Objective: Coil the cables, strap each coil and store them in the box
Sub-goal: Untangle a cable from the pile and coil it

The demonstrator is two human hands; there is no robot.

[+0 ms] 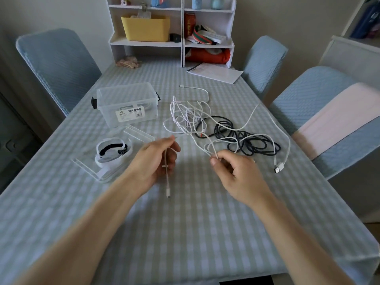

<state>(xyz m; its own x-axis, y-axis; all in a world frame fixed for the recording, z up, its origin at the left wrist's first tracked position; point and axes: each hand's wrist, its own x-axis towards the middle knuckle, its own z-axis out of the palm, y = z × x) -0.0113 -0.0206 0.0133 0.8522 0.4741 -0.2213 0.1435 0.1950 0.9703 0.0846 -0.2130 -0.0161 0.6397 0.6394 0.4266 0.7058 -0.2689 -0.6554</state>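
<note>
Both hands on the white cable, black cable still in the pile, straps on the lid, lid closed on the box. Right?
Not quite: the head view shows the clear box open, its lid lying flat on the table in front of it. The rest holds: left hand and right hand grip the white cable, black cable in the pile, straps on the lid.

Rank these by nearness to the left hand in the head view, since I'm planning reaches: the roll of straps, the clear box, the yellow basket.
From the left hand:
1. Roll of straps, just left of it, on the lid.
2. Clear box, farther back and left.
3. Yellow basket, on the far shelf.
</note>
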